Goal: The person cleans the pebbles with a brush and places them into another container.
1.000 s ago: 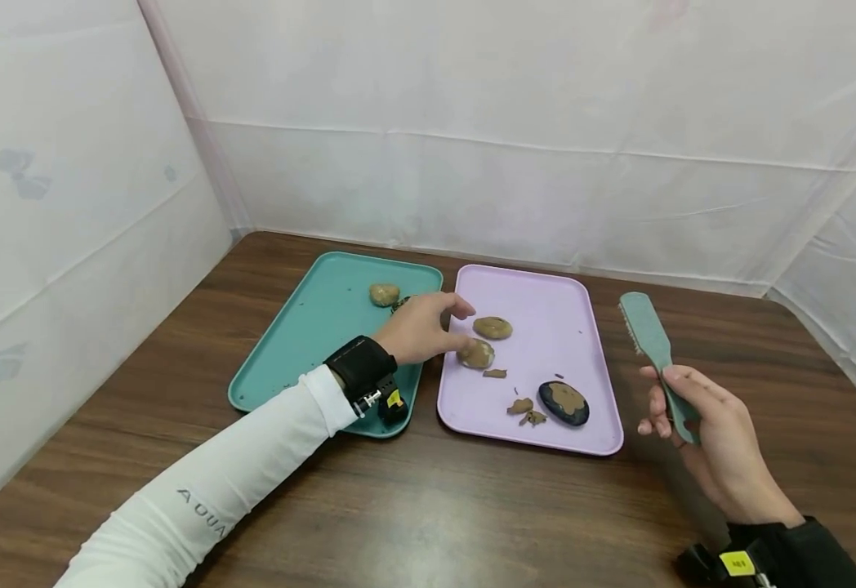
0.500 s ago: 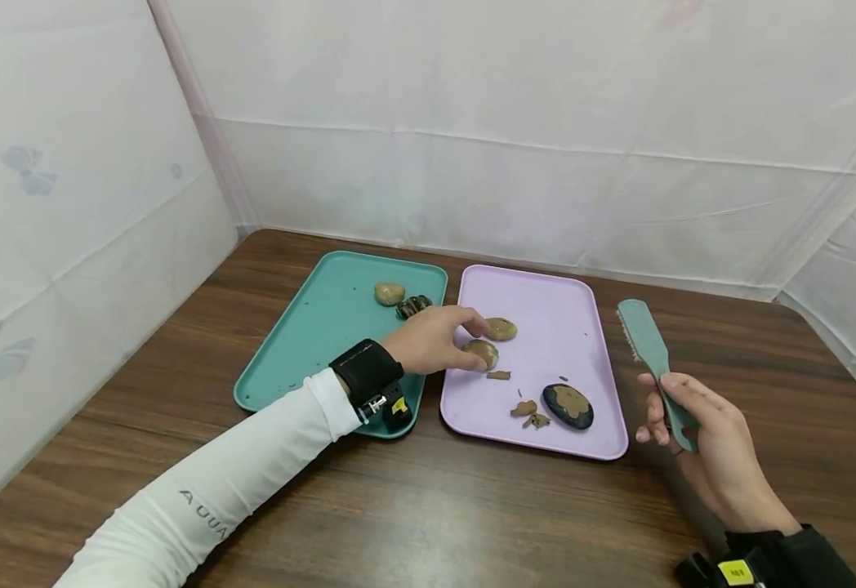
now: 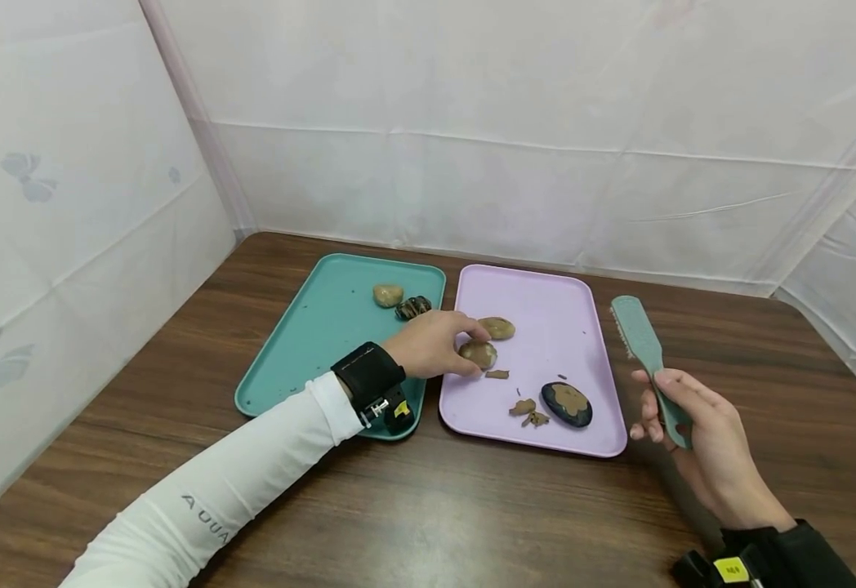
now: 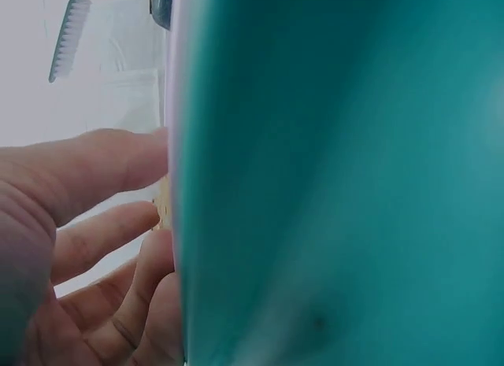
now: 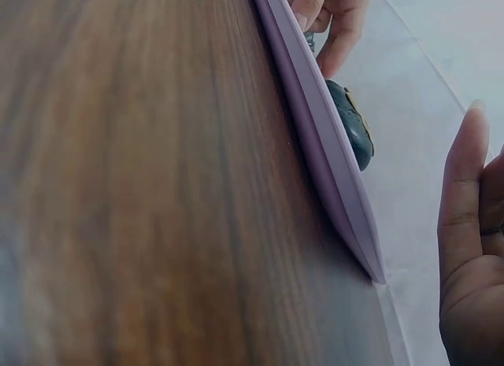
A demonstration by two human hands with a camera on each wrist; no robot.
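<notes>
On the lilac tray (image 3: 546, 302), my left hand (image 3: 434, 343) curls its thumb and index finger round a rounded tan-brown stone (image 3: 478, 354). Just behind it lies a flatter brown stone (image 3: 497, 328). A dark oval stone (image 3: 567, 404) with a tan patch on top sits near the tray's front right. My right hand (image 3: 703, 441) grips a pale green brush (image 3: 637, 331) by its handle, raised to the right of the tray, bristles facing left. In the left wrist view, the teal tray covers most of the picture and the held stone is largely hidden.
The teal tray (image 3: 325, 343) stands at left, holding a tan stone (image 3: 387, 295), a dark striped stone (image 3: 413, 308) and small dark specks. Brown flakes (image 3: 522, 407) lie beside the dark oval stone. White sheeting (image 3: 413, 188) walls the wooden table's (image 3: 428, 506) back and sides.
My left hand has come slightly forward and down onto the rounded stone, its thumb and finger closing round it. The striped stone now shows more fully. The right hand has barely shifted with the brush.
</notes>
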